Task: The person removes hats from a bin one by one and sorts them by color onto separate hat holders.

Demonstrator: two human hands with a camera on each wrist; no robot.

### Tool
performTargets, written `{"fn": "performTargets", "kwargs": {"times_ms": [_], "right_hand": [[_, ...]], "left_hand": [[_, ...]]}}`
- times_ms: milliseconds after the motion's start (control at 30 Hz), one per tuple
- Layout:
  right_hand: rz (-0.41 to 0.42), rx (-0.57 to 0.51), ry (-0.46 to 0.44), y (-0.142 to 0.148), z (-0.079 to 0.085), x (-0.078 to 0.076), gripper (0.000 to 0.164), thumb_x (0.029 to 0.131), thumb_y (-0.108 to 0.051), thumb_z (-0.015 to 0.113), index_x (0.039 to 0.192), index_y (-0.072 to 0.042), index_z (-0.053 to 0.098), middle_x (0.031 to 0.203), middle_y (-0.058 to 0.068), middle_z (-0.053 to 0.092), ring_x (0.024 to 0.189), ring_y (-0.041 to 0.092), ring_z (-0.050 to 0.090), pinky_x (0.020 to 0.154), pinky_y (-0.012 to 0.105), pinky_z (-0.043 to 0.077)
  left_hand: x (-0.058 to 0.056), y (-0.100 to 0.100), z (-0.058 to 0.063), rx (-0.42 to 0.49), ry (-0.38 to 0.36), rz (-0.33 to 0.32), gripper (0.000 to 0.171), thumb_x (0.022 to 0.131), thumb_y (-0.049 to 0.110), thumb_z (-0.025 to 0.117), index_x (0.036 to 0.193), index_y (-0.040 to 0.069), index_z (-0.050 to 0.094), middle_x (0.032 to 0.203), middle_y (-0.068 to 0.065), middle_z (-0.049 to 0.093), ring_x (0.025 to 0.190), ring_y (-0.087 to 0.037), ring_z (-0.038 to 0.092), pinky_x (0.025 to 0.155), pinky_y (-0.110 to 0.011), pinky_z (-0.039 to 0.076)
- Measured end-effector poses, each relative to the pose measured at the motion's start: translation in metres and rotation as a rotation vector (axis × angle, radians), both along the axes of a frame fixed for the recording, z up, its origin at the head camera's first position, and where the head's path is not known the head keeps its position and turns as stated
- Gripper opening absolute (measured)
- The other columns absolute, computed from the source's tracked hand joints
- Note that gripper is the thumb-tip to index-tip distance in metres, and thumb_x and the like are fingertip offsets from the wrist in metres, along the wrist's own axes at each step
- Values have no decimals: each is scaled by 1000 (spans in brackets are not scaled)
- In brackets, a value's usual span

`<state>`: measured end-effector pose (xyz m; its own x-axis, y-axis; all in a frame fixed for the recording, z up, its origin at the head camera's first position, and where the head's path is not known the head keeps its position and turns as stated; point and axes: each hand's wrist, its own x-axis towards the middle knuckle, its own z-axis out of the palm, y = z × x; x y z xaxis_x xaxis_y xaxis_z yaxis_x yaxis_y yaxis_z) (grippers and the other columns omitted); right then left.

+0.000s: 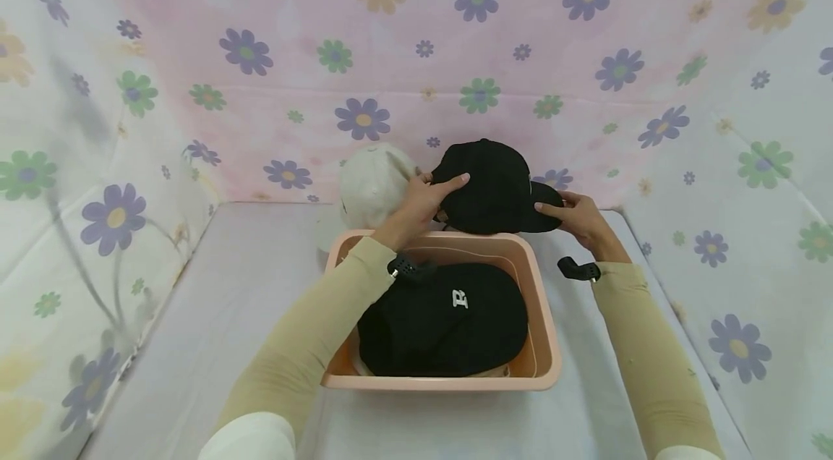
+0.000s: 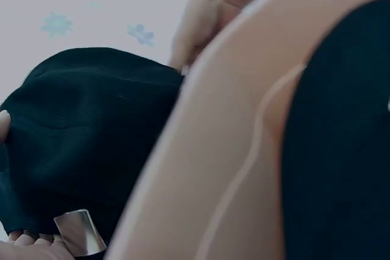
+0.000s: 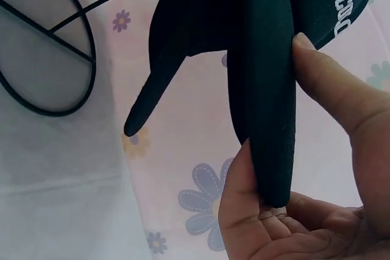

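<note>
A black cap (image 1: pixel 488 185) is held up between two hands, at one o'clock from the middle of the pink bin (image 1: pixel 548 344) and beyond its far rim. Its back edge, at nine o'clock, is pinched by the left hand (image 1: pixel 421 201), the thumb being laid on the outside and the fingers tucked under the edge. Its brim, pointed towards four o'clock, is clamped by the right hand (image 1: pixel 581 220) between thumb and fingers. A metal buckle (image 2: pixel 79 232) is shown near the left fingers in the left wrist view, and white lettering (image 3: pixel 344 13), partly cut off, is seen on the crown in the right wrist view. In that same view a black wire ring (image 3: pixel 52 33) is seen at ten o'clock, from which a thin wire is run towards the cap; whether they are joined cannot be told. A white cap (image 1: pixel 371 185) is placed at eleven o'clock from the bin, partly covered by the left hand; whether it is touched cannot be told. Inside the bin a second black cap (image 1: pixel 442 330) is laid, marked with a white letter (image 1: pixel 460 299). The bin is set on a white-covered table (image 1: pixel 260 286), backed at twelve o'clock by a flowered cloth (image 1: pixel 416 69)
</note>
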<state>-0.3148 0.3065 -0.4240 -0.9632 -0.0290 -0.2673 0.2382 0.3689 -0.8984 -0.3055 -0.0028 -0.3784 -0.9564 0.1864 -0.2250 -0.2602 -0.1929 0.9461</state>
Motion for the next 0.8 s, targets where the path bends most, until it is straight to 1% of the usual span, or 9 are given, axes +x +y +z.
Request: {"fn": "performTargets", "kwargs": {"times_ms": [33, 100, 167, 233, 300, 333, 500, 667, 800], "right_hand": [[0, -2, -4, 0, 0, 0, 87, 97, -32, 71, 160, 2, 22, 156, 29, 37, 134, 39, 49, 101, 28, 53], [-1, -7, -16, 0, -1, -2, 88, 97, -30, 70, 161, 2, 18, 158, 29, 33, 139, 41, 45, 108, 34, 49], [2, -20, -27, 0, -3, -4, 89, 98, -28, 69, 162, 1, 14, 161, 29, 28, 142, 41, 42, 114, 41, 43], [3, -33, -31, 0, -5, -7, 90, 98, -26, 69, 162, 0, 11, 163, 28, 24, 145, 41, 39, 118, 47, 36], [6, -33, -32, 0, -7, -10, 90, 98, -25, 68, 162, 0, 10, 163, 28, 24, 146, 41, 38, 118, 48, 35], [7, -36, -33, 0, -8, -10, 90, 98, -24, 68, 162, 0, 10, 163, 28, 23, 146, 41, 37, 118, 49, 35], [10, -21, -25, 0, -10, -12, 89, 98, -23, 68, 162, 0, 10, 162, 29, 26, 144, 42, 39, 118, 49, 36], [2, -7, -22, 1, -13, -11, 88, 99, -24, 67, 163, -3, 10, 161, 29, 28, 143, 41, 41, 115, 43, 42], [-8, -6, -23, 2, -18, -11, 90, 98, -24, 68, 163, -2, 9, 162, 30, 26, 144, 41, 40, 115, 45, 40]], "left_hand": [[1, 1, -2, -5, -2, -3, 61, 92, 26, 78, 140, 1, 50, 132, -12, 61, 108, -21, 65, 93, -33, 55], [3, 2, -5, -14, -6, -12, 77, 92, 27, 77, 152, 1, 36, 148, -15, 50, 126, -26, 59, 105, -41, 51], [3, 2, -7, -19, -5, -14, 82, 93, 27, 77, 155, 1, 31, 154, -18, 43, 133, -32, 54, 109, -47, 47], [3, 2, -8, -23, -11, -6, 84, 93, 28, 77, 157, 2, 29, 156, -17, 41, 135, -33, 52, 110, -48, 47], [2, 2, -9, -28, -16, 0, 86, 92, 28, 77, 158, 4, 28, 157, -15, 39, 136, -32, 51, 110, -49, 46], [2, 3, -10, -19, -16, 3, 83, 92, 27, 77, 157, 4, 30, 156, -15, 41, 136, -32, 51, 110, -49, 46], [0, 6, -14, 9, -16, 13, 84, 92, 26, 77, 157, 6, 29, 158, -14, 39, 138, -34, 49, 113, -53, 42], [-1, 5, -16, -42, -18, 21, 93, 91, 30, 78, 161, 7, 21, 164, -15, 29, 145, -36, 41, 116, -57, 37], [-1, 5, -17, -60, -23, 17, 96, 91, 32, 78, 161, 7, 19, 165, -15, 27, 145, -37, 40, 115, -58, 37]]}}
